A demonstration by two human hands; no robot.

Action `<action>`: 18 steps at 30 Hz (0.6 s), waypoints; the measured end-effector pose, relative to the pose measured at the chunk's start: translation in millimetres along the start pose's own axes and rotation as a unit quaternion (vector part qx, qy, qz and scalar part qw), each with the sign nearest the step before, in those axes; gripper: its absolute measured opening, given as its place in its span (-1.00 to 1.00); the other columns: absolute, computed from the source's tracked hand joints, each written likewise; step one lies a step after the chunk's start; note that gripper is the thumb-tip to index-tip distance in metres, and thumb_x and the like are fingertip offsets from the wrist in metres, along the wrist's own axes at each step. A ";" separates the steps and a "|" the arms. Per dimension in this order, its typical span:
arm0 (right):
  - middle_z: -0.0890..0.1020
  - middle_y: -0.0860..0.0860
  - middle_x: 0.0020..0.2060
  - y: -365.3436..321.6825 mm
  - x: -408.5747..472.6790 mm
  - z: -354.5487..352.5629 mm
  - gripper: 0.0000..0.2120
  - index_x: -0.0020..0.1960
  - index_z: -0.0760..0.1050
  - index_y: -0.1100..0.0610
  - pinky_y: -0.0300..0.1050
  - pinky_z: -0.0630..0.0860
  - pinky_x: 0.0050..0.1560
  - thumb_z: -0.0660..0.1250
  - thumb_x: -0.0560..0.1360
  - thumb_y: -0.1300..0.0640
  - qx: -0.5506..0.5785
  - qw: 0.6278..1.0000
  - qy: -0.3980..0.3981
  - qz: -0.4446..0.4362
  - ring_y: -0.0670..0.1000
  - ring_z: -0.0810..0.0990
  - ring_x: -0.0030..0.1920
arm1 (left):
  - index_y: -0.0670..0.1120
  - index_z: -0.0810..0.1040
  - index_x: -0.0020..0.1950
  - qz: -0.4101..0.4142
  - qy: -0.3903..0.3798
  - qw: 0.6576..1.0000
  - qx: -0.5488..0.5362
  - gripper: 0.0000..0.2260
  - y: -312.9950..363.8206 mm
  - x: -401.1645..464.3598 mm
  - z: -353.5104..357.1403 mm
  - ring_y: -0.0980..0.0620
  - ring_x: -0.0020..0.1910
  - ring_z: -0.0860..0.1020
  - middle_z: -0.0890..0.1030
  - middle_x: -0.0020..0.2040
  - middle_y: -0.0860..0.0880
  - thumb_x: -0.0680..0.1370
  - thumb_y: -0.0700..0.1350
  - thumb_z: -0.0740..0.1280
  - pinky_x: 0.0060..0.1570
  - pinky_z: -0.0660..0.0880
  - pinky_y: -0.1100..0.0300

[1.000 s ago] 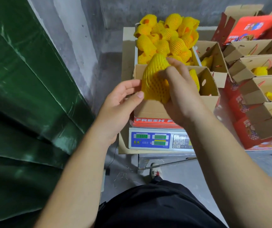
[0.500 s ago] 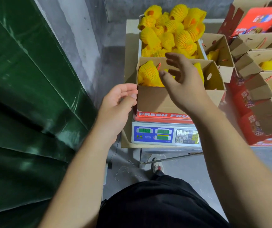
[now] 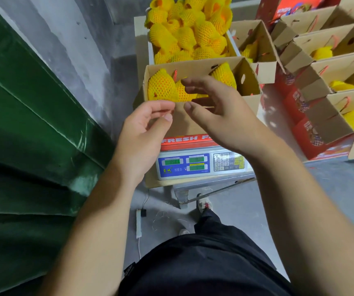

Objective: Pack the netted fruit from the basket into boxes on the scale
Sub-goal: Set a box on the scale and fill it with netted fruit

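Head view: since a second ago the right hand (image 3: 221, 116) has let go of the netted fruit (image 3: 161, 87), which now lies in the box (image 3: 184, 122) on the scale (image 3: 201, 165), just beyond both hands. The left hand (image 3: 144, 127) stays loosely curled and empty. Ahead, the basket (image 3: 150, 52); left, green sheeting (image 3: 26, 116); grey floor (image 3: 246, 210) below.

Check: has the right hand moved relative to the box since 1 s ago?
Yes. The right hand let go of the netted fruit, now lying inside the box, and pulled back toward its near wall, empty.
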State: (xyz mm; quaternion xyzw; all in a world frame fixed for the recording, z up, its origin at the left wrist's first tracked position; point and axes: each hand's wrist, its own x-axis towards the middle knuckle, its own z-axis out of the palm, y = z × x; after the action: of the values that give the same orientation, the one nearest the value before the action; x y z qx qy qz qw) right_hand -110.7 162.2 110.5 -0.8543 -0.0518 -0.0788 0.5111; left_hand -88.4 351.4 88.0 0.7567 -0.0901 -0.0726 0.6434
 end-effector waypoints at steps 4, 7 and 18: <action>0.57 -0.05 0.35 5.8 0.2 -0.6 -0.61 0.47 0.46 0.10 0.12 0.56 0.33 0.34 0.66 0.13 0.011 1.000 0.000 -0.003 -0.10 0.53 0.39 | 0.31 0.66 0.11 0.000 0.005 1.000 0.006 -0.80 -1.2 2.6 3.0 0.24 0.11 0.66 0.71 0.11 0.22 0.59 0.04 0.33 -0.05 0.56 0.38; 0.58 -0.01 0.36 10.2 4.3 0.3 -0.62 0.46 0.46 0.13 0.08 0.54 0.36 0.34 0.65 0.14 0.012 1.000 -0.005 -0.013 -0.09 0.53 0.39 | 0.36 0.66 0.09 0.000 0.010 1.000 0.013 -0.80 -3.1 5.3 3.1 0.19 0.14 0.66 0.71 0.12 0.21 0.57 0.07 0.34 0.03 0.55 0.27; 0.60 -0.02 0.32 28.4 40.7 -3.5 -0.63 0.44 0.49 0.15 0.02 0.56 0.32 0.36 0.65 0.15 0.025 0.999 -0.026 -0.017 -0.10 0.58 0.31 | 0.29 0.68 0.10 0.012 0.039 0.999 0.008 -0.79 -9.2 34.7 6.5 0.16 0.15 0.66 0.72 0.13 0.15 0.52 0.10 0.35 0.18 0.52 0.15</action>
State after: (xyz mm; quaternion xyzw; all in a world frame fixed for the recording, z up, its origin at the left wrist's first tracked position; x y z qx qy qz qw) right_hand -66.2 146.1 95.2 -0.8419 -0.0821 -0.0637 0.5295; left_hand -55.7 338.6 78.1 0.7633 -0.0741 -0.0346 0.6409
